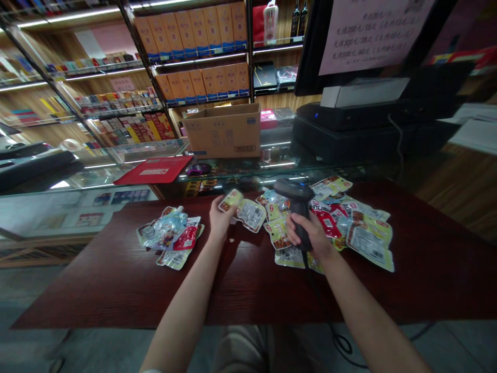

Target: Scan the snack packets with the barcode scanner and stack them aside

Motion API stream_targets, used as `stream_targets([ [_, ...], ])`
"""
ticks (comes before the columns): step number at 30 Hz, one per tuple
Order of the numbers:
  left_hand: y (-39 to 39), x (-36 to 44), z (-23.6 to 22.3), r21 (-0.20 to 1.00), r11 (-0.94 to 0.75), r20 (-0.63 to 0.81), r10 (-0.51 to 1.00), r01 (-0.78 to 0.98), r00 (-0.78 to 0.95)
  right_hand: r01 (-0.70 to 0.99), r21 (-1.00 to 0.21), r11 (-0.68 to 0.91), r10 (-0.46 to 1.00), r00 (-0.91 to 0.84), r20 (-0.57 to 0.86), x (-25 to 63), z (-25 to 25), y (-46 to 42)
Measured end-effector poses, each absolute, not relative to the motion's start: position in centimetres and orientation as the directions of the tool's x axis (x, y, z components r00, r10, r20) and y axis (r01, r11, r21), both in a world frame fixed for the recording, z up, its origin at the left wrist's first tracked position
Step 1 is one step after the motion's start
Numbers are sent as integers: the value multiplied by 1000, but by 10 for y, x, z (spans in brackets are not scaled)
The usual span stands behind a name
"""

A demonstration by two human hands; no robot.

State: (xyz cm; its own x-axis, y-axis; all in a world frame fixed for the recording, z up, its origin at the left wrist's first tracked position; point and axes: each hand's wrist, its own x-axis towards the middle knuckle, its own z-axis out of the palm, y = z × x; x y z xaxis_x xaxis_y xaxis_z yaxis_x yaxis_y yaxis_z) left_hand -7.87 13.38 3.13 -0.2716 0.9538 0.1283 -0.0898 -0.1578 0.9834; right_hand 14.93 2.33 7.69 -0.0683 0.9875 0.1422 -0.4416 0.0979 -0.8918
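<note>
My right hand (310, 233) is wrapped round the grip of a black barcode scanner (297, 202), its head pointing left over the table. A cable runs from its base down past the table edge. Between the thumb and fingers of my left hand (220, 215) is a snack packet (232, 201), yellow-green with a clear window. Another snack packet (251, 214) lies just right of it, partly touching or overlapping it. Beneath and around the scanner spreads a large pile of packets (368, 235). To the left of my left arm sits a smaller pile of packets (171, 233), some red and some pale blue.
Behind the dark wooden table (116, 280) runs a glass counter with a cardboard box (223, 132), a red folder (155, 170) and a mouse (198, 169). At the right stand a monitor (310, 57) and black till equipment (341, 140). Stocked shelves line the back wall.
</note>
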Motion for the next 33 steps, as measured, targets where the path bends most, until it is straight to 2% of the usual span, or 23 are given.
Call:
stream_targets([
  [4, 137, -82, 36, 880, -22, -105, 965, -475, -240, -438, -895, 85, 989, -73, 130, 148, 76, 24],
  [7, 140, -86, 39, 791, -21, -151, 962, -611, -228, -426, -902, 72, 990, -83, 118, 147, 72, 25],
  [13, 141, -90, 45, 799, -17, -130, 971, -602, -200, -364, -931, 41, 987, -130, 94, 140, 66, 26],
  [19, 136, -94, 51, 796, 58, -116, 992, -603, -57, -363, -932, 8, 986, -153, 68, 135, 74, 27],
  [28, 140, -98, 55, 796, -103, -40, 974, -597, -222, -265, -964, -28, 972, -231, 35, 130, 77, 35],
  [33, 144, -106, 52, 818, -227, 73, 952, -528, -297, -221, -975, 0, 975, -218, 50, 133, 73, 29],
])
